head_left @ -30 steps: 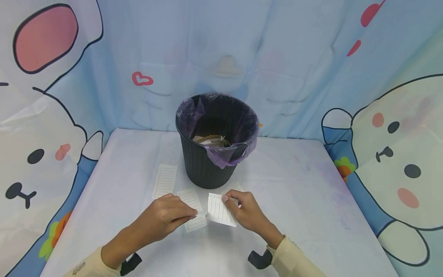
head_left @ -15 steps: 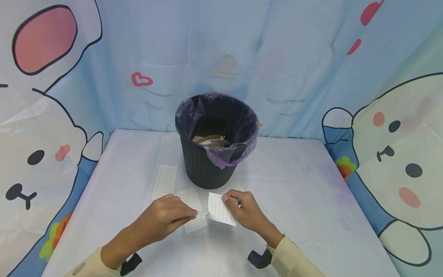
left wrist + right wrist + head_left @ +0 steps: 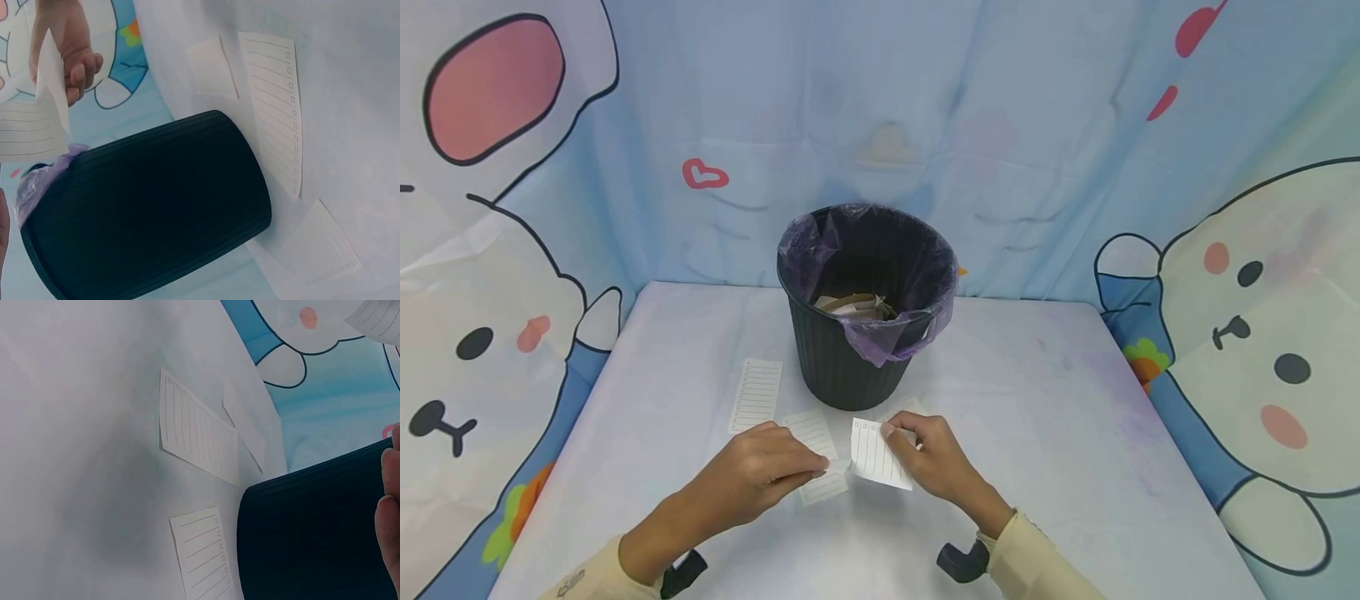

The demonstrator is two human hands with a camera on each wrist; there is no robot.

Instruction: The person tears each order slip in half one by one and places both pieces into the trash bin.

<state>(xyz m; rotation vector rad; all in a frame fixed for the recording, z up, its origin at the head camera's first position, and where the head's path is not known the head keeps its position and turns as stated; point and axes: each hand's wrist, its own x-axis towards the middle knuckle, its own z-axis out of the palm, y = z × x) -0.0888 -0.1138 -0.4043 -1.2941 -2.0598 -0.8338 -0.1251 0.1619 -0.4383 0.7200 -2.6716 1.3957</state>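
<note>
Both hands hold one white lined checklist sheet (image 3: 880, 454) above the table, in front of the bin. My left hand (image 3: 767, 462) pinches its left end between thumb and fingertips. My right hand (image 3: 936, 458) grips the right part, thumb on top. Between the hands the sheet narrows and bends; whether it is torn there I cannot tell. In the left wrist view the raised sheet (image 3: 28, 128) shows a sharp notch, with the right hand (image 3: 72, 53) behind it. Several fingers of the right hand (image 3: 390, 506) show at the right wrist view's edge.
A black ribbed bin (image 3: 842, 358) with a purple liner (image 3: 887, 337) stands behind the hands, scraps (image 3: 857, 306) inside. Lined sheets lie before it: one at left (image 3: 756, 396), one below the hands (image 3: 808, 429), one partly hidden at right (image 3: 910, 407). A printed curtain (image 3: 1037, 125) hangs behind.
</note>
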